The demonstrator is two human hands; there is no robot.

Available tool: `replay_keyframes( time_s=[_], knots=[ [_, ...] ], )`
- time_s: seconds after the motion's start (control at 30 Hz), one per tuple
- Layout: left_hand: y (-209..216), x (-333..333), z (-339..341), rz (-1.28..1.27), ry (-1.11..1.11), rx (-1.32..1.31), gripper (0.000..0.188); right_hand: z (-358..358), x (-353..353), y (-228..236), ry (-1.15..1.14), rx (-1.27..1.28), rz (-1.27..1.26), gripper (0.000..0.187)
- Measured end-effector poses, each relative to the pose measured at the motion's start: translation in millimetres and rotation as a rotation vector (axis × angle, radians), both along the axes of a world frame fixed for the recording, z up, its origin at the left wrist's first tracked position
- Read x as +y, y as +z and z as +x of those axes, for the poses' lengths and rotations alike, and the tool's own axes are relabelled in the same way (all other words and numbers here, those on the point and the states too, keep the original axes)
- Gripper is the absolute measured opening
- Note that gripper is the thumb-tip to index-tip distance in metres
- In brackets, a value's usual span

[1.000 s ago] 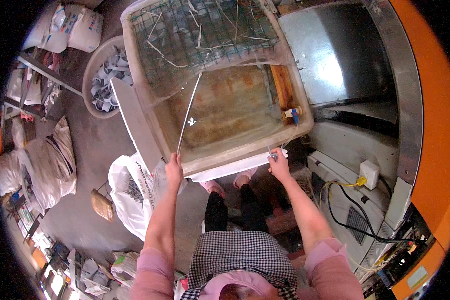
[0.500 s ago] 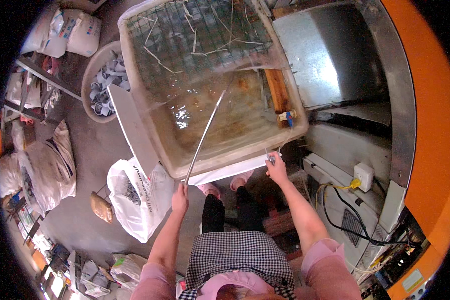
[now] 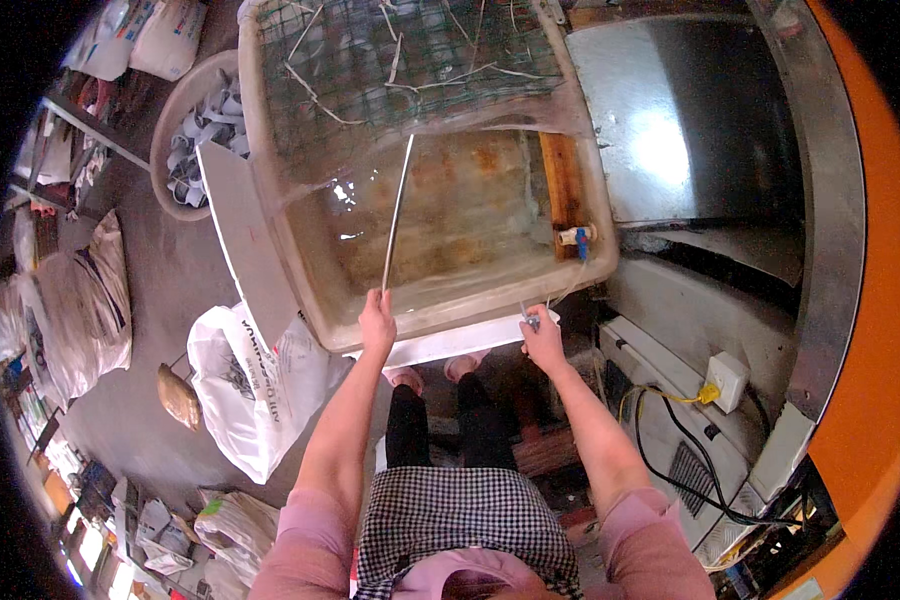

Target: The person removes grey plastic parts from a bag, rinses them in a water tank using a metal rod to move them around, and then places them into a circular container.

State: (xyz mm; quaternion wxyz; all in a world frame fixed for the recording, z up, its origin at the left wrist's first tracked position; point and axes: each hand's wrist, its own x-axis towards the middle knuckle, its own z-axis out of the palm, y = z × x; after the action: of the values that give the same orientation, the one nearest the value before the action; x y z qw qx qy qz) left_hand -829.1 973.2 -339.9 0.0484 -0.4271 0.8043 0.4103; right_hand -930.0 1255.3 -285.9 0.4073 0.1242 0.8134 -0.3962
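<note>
My left hand (image 3: 377, 320) is closed around the near end of a long thin metal rod (image 3: 399, 215). The rod points away over a large beige tub (image 3: 595, 180) of water, its far end close to the green mesh (image 3: 370, 75). Just outside the tub's near rim, my right hand (image 3: 544, 342) grips a small grey metal tool (image 3: 532, 322) with a thin tip; the fingers cover most of it, so its kind is unclear. A blue-handled valve (image 3: 578, 238) sits at the tub's right side, below a wooden board (image 3: 563, 180).
White panels (image 3: 250, 215) run along the tub's left and near sides. A round basin (image 3: 160, 150) of grey curved scraps and a white sack (image 3: 260, 390) stand left. On the right are a shiny metal surface (image 3: 660, 130), an orange machine (image 3: 870, 400) and cables around a socket box (image 3: 728, 380).
My left hand has moved up and slightly right with the rod, which now stands steeper over the tub. My right hand has shifted a little left and down, still gripping the small tool.
</note>
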Motion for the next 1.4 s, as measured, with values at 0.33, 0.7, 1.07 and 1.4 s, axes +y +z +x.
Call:
replay_keyframes(
  time_s=[0.33, 0.7, 1.07, 1.4],
  knots=[
    [37.9, 3.1, 41.7, -0.044, -0.072, -0.045, 0.022, -7.6, -0.4, -9.0, 0.033, 0.047, -0.038, 0.02],
    [158.7, 6.2, 217.9, 0.066, -0.022, -0.386, 0.019, -6.8, 2.1, 1.2, 0.12, 0.068, -0.052, 0.022],
    [195.2, -11.6, 263.3, 0.048, 0.05, -0.512, 0.017, -6.5, -0.3, -17.2, 0.277, 0.143, -0.023, 0.02],
    [68.3, -19.6, 133.5, -0.032, 0.062, -0.212, 0.022, -2.4, -16.4, -18.3, 0.347, 0.205, -0.008, 0.022]
  ],
)
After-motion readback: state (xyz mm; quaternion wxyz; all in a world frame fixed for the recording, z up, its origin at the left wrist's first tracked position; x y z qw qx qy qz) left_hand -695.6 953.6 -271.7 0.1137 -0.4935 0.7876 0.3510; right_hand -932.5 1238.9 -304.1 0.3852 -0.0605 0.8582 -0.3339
